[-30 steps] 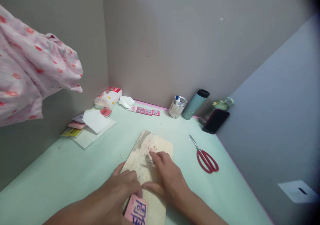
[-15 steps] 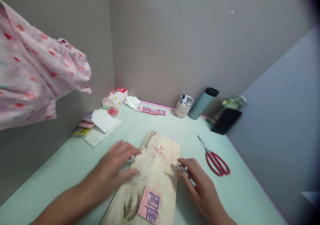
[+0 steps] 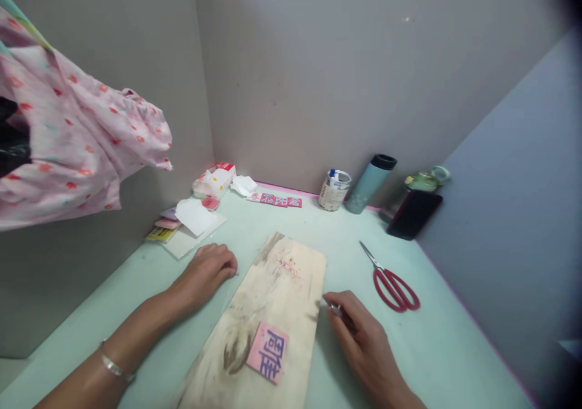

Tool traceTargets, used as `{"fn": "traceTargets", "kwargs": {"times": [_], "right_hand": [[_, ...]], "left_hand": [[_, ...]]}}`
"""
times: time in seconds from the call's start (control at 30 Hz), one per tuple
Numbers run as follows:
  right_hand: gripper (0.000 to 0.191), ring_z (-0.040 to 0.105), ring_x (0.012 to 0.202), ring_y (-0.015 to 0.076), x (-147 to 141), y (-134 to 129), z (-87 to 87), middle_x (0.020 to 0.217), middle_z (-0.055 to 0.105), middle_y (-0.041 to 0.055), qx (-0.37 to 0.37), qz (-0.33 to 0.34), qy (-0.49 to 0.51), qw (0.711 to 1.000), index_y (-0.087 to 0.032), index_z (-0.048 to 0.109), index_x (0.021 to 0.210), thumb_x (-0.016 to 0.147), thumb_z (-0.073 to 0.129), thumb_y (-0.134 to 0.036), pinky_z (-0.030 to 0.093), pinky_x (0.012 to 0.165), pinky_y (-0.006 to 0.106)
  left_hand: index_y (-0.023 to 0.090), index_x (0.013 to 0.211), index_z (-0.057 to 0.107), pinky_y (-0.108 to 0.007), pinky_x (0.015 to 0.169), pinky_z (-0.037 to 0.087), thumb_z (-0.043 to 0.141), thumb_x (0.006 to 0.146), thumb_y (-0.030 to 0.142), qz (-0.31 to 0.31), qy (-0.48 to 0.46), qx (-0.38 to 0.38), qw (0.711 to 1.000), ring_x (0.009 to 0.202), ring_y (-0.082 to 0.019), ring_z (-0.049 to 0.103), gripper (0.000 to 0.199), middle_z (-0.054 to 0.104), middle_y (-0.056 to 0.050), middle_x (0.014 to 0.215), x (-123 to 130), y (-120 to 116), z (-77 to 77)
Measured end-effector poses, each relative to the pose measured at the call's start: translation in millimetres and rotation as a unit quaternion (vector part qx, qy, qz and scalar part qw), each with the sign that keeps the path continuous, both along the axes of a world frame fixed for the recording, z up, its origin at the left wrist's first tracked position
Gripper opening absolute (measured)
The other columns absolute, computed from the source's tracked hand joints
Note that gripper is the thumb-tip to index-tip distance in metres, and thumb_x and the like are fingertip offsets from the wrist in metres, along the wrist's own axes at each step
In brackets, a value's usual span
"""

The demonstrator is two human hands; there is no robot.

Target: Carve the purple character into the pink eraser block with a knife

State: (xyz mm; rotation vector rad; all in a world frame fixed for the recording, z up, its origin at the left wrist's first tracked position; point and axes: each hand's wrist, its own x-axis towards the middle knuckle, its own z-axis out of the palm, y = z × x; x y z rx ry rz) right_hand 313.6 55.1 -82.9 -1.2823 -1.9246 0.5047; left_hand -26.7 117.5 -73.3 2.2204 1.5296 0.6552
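Note:
A long wooden board [image 3: 273, 294] lies on the pale green table [image 3: 113, 300]. On its near end sits a pink paper square [image 3: 267, 352] with a blue character drawn on it. My left hand [image 3: 207, 268] rests on the table just left of the board, fingers curled, holding nothing that I can see. My right hand [image 3: 361, 330] lies at the board's right edge and grips a thin metal tool [image 3: 335, 307], its tip pointing toward the board. Pink paper crumbs dot the board's far end.
Red-handled scissors [image 3: 390, 280] lie right of the board. At the back stand a pen tin [image 3: 334, 189], a teal flask [image 3: 370, 183], a black phone [image 3: 413, 214] and a red paper strip [image 3: 275, 200]. Sticky notes, paper and tissues [image 3: 191, 215] sit back left. Pink cloth [image 3: 77, 148] hangs left.
My left hand let go of the pink square and moved off the board to its left. My right hand drew back to the board's right edge with the tool.

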Motion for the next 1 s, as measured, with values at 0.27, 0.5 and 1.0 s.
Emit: {"fn": "traceTargets", "kwargs": {"times": [0.27,0.5,1.0], "right_hand": [[0.017,0.064,0.072,0.0175,4.1,-1.4,1.8,0.089,0.066,0.0050,0.045,0.031,-0.024,0.998,-0.023,0.063,0.109,0.104,0.047,-0.022,0.052,0.061,0.026],[0.014,0.064,0.069,0.0162,3.0,-2.8,5.0,0.086,0.065,0.0036,0.056,0.030,-0.020,0.998,-0.023,0.063,0.105,0.103,0.049,-0.023,0.051,0.059,0.024],[0.014,0.069,0.072,0.0158,5.1,1.0,-4.0,0.087,0.070,0.0021,0.060,0.024,-0.015,0.998,-0.024,0.068,0.103,0.100,0.055,-0.028,0.054,0.063,0.021]], "left_hand": [[0.024,0.112,0.063,-0.047,0.116,0.035,0.048,0.099,0.026,-0.022,-0.057,0.030,0.998,0.101,-0.021,0.066,0.020,0.073,-0.001,0.103,40.7,1.2,9.0],[0.023,0.143,0.054,-0.049,0.121,0.034,0.039,0.106,0.041,0.020,-0.013,0.011,1.000,0.142,-0.030,0.049,0.044,0.056,-0.009,0.152,-22.5,-19.8,5.7],[0.035,0.154,0.043,-0.043,0.123,0.036,0.035,0.109,0.031,-0.041,-0.019,-0.046,0.998,0.146,-0.023,0.045,0.046,0.046,0.002,0.160,-44.1,-97.4,-23.8]]}}
